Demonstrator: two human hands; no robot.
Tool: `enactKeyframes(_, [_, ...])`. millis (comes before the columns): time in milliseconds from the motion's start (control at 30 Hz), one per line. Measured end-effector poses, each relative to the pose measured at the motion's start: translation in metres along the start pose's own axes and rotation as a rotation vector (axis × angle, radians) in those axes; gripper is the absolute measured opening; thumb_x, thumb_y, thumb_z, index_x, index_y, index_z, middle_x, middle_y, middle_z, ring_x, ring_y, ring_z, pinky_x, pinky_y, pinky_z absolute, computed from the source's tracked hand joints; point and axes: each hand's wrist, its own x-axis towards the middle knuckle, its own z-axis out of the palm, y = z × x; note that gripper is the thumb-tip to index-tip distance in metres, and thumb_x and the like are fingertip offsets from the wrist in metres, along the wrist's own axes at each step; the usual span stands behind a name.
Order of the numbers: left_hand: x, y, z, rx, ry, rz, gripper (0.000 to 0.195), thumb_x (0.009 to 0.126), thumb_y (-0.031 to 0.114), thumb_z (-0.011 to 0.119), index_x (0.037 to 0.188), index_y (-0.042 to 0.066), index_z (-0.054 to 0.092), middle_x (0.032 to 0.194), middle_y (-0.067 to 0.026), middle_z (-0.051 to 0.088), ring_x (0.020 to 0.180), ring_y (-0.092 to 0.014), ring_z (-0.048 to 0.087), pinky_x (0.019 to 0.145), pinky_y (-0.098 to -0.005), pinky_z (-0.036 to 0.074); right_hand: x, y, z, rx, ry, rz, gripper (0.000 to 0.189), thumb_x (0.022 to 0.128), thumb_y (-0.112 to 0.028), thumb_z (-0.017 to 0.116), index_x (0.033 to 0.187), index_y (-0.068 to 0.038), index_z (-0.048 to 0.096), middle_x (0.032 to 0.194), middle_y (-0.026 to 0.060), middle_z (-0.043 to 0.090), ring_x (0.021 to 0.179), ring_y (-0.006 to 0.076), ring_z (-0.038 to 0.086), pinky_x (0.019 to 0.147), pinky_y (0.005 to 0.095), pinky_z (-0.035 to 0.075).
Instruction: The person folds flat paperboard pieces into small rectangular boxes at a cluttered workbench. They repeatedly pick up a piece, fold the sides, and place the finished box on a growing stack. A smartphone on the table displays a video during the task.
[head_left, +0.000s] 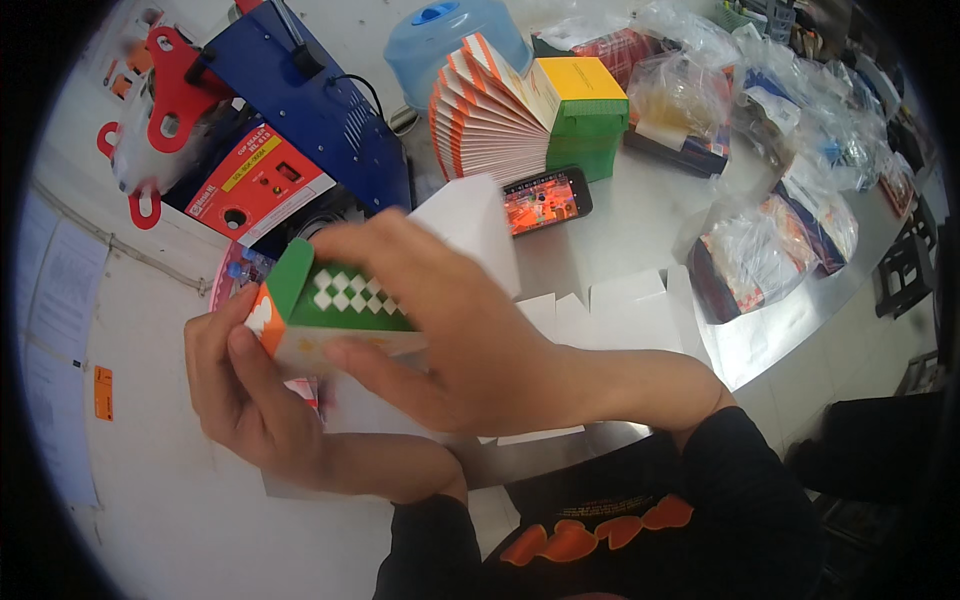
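A small cardboard box (352, 300), green with white diamonds and an orange end, is held between both hands. My left hand (262, 390) grips its orange end with the fingertips, beside a raised green flap. Over the other end, my right hand (465, 330) spans the box with thumb below and fingers above; it is a little blurred. White unfolded cardboard (637, 307) lies on the steel table under and beyond my right wrist. Behind my right hand stands a white cardboard piece (476, 225). What is inside the box cannot be seen.
A blue and red cup sealer (259, 184) stands at the left. Behind are a fanned stack of folded cartons (487, 120), a green and yellow box (589, 112), a phone (547, 199) and a blue water jug (454, 45). Plastic-wrapped packages (754, 255) sit at the right of the steel table (780, 330).
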Motion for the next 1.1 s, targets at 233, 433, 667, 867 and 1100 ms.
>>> enactKeyframes(233, [-0.003, 0.011, 0.007, -0.165, -0.014, -0.015, 0.029, 0.104, 0.015, 0.044, 0.082, 0.001, 0.056, 0.079, -0.0031, 0.044, 0.077, -0.012, 0.046, 0.073, -0.0255, 0.036, 0.003, -0.002, -0.016, 0.232, -0.116, 0.156, 0.022, 0.091, -0.002, 0.068, 0.110, 0.002, 0.058, 0.096, 0.0120, 0.064, 0.085, 0.0200, 0.065, 0.074, 0.0321, 0.051])
enactKeyframes(433, [-0.002, 0.016, 0.015, -0.132, -0.054, -0.043, 0.029, 0.095, 0.019, 0.052, 0.078, -0.002, 0.064, 0.073, -0.0053, 0.046, 0.065, -0.016, 0.044, 0.061, -0.0318, 0.030, 0.005, -0.005, -0.020, 0.314, -0.205, 0.337, 0.016, 0.091, -0.002, 0.066, 0.102, 0.000, 0.055, 0.081, 0.0118, 0.065, 0.071, 0.0249, 0.067, 0.065, 0.0342, 0.049])
enactKeyframes(667, [0.000, 0.021, 0.023, -0.158, -0.064, -0.040, 0.022, 0.089, 0.011, 0.051, 0.078, -0.004, 0.062, 0.075, -0.0084, 0.048, 0.072, -0.019, 0.047, 0.064, -0.0321, 0.033, 0.005, -0.004, -0.019, 0.164, -0.164, 0.253, 0.015, 0.090, -0.003, 0.066, 0.100, -0.001, 0.056, 0.078, 0.0139, 0.066, 0.067, 0.0329, 0.066, 0.061, 0.0350, 0.048])
enactKeyframes(867, [-0.001, 0.023, 0.022, -0.180, -0.080, -0.014, 0.017, 0.082, 0.009, 0.051, 0.077, -0.004, 0.061, 0.077, -0.0105, 0.046, 0.076, -0.023, 0.046, 0.068, -0.0348, 0.034, 0.012, -0.004, -0.030, 0.258, -0.275, 0.336, 0.010, 0.087, -0.005, 0.069, 0.095, -0.001, 0.063, 0.078, 0.0110, 0.069, 0.070, 0.0232, 0.066, 0.064, 0.0332, 0.049])
enactKeyframes(1100, [-0.002, 0.035, 0.032, -0.278, -0.011, 0.036, 0.021, 0.079, 0.017, 0.051, 0.070, -0.002, 0.057, 0.076, -0.0099, 0.044, 0.075, -0.024, 0.044, 0.078, -0.0417, 0.038, 0.014, -0.001, -0.040, 0.586, -0.429, 0.532, 0.016, 0.091, -0.002, 0.069, 0.105, -0.002, 0.062, 0.084, 0.0023, 0.070, 0.078, 0.0091, 0.065, 0.071, 0.0248, 0.050])
